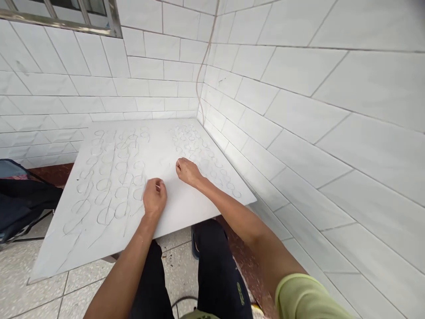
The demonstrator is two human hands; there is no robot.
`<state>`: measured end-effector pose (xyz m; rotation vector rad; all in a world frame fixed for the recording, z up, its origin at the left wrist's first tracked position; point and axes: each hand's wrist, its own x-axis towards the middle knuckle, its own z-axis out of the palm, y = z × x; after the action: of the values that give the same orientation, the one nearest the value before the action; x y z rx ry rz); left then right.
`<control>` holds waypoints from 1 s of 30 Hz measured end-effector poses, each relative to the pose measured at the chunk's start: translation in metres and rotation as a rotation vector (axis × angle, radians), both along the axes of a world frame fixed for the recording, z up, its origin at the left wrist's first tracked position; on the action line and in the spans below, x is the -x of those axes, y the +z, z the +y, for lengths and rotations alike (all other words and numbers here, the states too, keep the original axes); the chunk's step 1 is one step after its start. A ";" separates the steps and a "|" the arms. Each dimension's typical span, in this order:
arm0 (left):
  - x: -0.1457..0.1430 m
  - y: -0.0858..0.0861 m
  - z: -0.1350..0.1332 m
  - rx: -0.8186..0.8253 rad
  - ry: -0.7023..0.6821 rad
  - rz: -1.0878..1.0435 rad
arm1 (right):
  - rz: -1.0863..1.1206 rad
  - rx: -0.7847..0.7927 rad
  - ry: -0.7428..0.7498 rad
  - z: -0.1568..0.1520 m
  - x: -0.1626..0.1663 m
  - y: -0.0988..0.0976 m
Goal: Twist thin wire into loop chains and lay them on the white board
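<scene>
A white board (99,230) lies flat in front of me, set into the corner of two tiled walls. Rows of small clear rings or loops (114,177) cover its left half, and smaller ones (199,148) fill the right side. My left hand (154,197) rests on the board near its front edge, fingers curled in a pinch on something too small to make out. My right hand (187,171) rests a little further in, fingers also curled shut; what it holds is hidden.
White tiled walls (299,110) close in the back and right side. A thin cord (202,71) hangs down the corner. A dark bag or chair (20,199) stands at the left. My dark-trousered legs (212,266) are under the board's front edge on a speckled floor.
</scene>
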<state>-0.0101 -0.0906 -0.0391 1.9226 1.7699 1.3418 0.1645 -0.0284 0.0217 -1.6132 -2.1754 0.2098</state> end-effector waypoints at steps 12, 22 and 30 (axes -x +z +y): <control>-0.013 0.032 -0.028 0.133 -0.300 -0.145 | 0.458 0.228 0.166 -0.088 -0.082 0.005; -0.020 0.027 -0.014 0.142 -0.153 -0.179 | 0.682 0.299 0.116 -0.079 -0.060 -0.011; -0.016 0.033 -0.007 0.262 -0.042 -0.466 | 0.945 0.192 -0.100 -0.073 -0.023 -0.029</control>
<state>0.0054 -0.0972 -0.0057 1.3659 1.5691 1.3297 0.1879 -0.1011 -0.0071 -1.3018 -1.3638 0.9526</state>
